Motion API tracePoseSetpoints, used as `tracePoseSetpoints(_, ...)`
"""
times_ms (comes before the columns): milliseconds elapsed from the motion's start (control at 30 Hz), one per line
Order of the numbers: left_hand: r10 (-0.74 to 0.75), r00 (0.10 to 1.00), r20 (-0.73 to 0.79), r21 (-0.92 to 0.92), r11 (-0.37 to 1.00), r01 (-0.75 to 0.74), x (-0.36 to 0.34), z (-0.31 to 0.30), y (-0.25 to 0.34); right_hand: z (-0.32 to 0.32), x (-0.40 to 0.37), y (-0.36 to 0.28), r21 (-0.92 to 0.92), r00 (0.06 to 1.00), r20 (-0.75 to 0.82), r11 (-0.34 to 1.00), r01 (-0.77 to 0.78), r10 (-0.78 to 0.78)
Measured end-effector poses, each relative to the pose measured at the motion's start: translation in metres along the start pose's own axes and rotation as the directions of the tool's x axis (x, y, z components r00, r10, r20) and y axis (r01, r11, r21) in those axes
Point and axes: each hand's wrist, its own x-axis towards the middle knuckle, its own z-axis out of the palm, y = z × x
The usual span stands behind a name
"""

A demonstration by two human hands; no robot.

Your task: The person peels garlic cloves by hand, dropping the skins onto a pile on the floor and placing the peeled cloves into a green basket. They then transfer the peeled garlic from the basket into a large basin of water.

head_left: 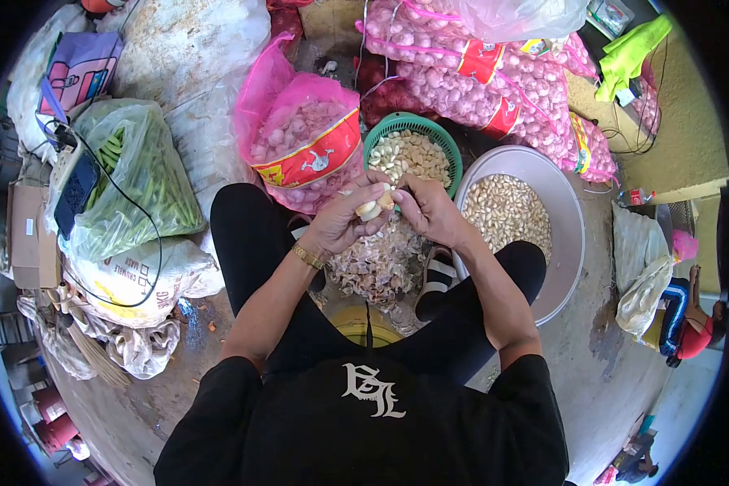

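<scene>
My left hand [344, 219] and my right hand [425, 209] meet over my knees, both pinching a pale garlic clove [374, 207] between the fingertips. A gold bracelet sits on my left wrist. Just beyond the hands stands a green basket [449, 146] of peeled cloves. A large metal bowl [567, 243] with more cloves lies to the right. Below the hands, between my legs, lies a heap of garlic skins [380, 263].
An open pink mesh sack of garlic [303, 142] stands at the left of the basket, with several full sacks [494, 73] behind. A clear bag of green beans [133, 174], a phone on a cable [74, 194] and white sacks lie at the left.
</scene>
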Motion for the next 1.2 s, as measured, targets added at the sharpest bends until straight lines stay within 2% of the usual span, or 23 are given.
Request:
tracePoseSetpoints(133,-0.008,1.0,-0.03,0.012,1.0,0.009,0.001,-0.001,-0.001,-0.001,-0.002,-0.002,-0.001,1.0,-0.013,1.0,0.008,-0.008)
tracePoseSetpoints(400,-0.01,0.982,-0.191,0.094,0.995,0.028,0.007,0.001,-0.004,-0.004,-0.007,0.002,-0.071,0.999,0.005,0.997,-0.033,0.034)
tracePoseSetpoints(567,0.017,0.983,-0.181,0.061,0.998,-0.006,0.011,-0.006,-0.005,-0.004,-0.011,0.001,-0.106,0.999,0.035,0.994,-0.005,0.009)
tracePoseSetpoints(633,0.026,0.981,-0.19,0.068,0.998,-0.013,0.009,-0.004,-0.004,-0.003,-0.013,-0.002,-0.061,0.997,0.049,0.997,-0.048,0.051)
tracePoseSetpoints(733,0.026,0.968,-0.25,0.093,0.996,-0.003,0.01,-0.007,-0.001,-0.005,-0.017,-0.004,-0.097,0.994,0.087,0.994,-0.053,0.061)
tracePoseSetpoints(800,0.145,0.931,-0.335,0.036,0.989,-0.142,0.012,-0.018,0.009,-0.006,-0.023,-0.009,-0.085,0.995,0.094,0.996,-0.034,0.042)
tracePoseSetpoints(833,0.15,0.929,-0.338,0.04,0.989,-0.145,0.01,-0.017,0.012,-0.006,-0.023,-0.01,-0.071,0.995,0.093,0.997,-0.016,0.022)
tracePoseSetpoints(900,0.212,0.953,-0.218,0.026,0.977,-0.211,0.006,-0.011,0.018,-0.001,-0.023,-0.004,-0.133,0.992,0.123,0.991,0.03,-0.014)
tracePoseSetpoints(967,0.208,0.947,-0.246,0.034,0.978,-0.206,0.005,-0.007,0.016,-0.002,-0.025,-0.004,-0.203,0.986,0.161,0.977,0.071,-0.038)
tracePoseSetpoints(1033,0.207,0.946,-0.249,0.038,0.978,-0.204,0.002,-0.004,0.015,-0.003,-0.022,-0.009,-0.307,0.959,0.28,0.95,0.057,0.033)
tracePoseSetpoints(1067,0.208,0.946,-0.248,0.039,0.978,-0.205,0.002,-0.005,0.015,-0.002,-0.022,-0.007,-0.307,0.959,0.28,0.95,0.058,0.032)
tracePoseSetpoints(1133,0.229,0.941,-0.248,0.016,0.973,-0.232,0.002,-0.007,0.014,0.002,-0.023,-0.001,-0.44,0.94,0.323,0.897,0.043,0.113)
tracePoseSetpoints(1200,0.224,0.949,-0.221,-0.01,0.973,-0.232,0.002,-0.01,0.015,0.007,-0.024,-0.002,-0.404,0.954,0.271,0.915,-0.01,0.13)
